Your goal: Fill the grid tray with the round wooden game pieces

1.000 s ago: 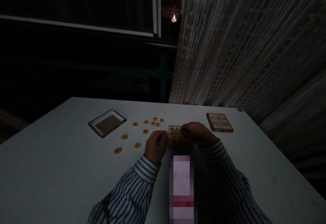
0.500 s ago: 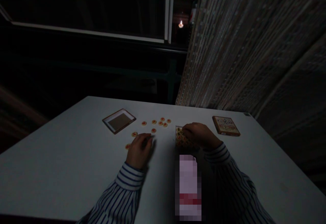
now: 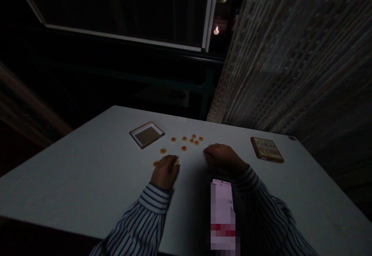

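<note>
Several round pale pieces with red or dark marks, one of them a red-marked piece (image 3: 184,148), lie loosely on the white table. My left hand (image 3: 165,173) is low over the table at their near side, its fingers closed around the edge of a round piece (image 3: 176,162). Another piece (image 3: 155,163) lies partly behind that hand. To the right, my right hand (image 3: 225,158) has its fingers curled together, palm down; what they hold is hidden. The container of pieces cannot be made out beneath it. A lit phone (image 3: 223,205) lies just in front of my right hand.
An open shallow box lid (image 3: 147,135) lies on the left of the table (image 3: 116,186). A closed printed box (image 3: 266,149) sits at the right. Beyond the far edge hang string curtains (image 3: 279,66) beside a dark framed window. The room is dim.
The view has shifted, so the table things appear further right. A round piece now shows at my left fingertips. The container of pieces under my right hand no longer shows.
</note>
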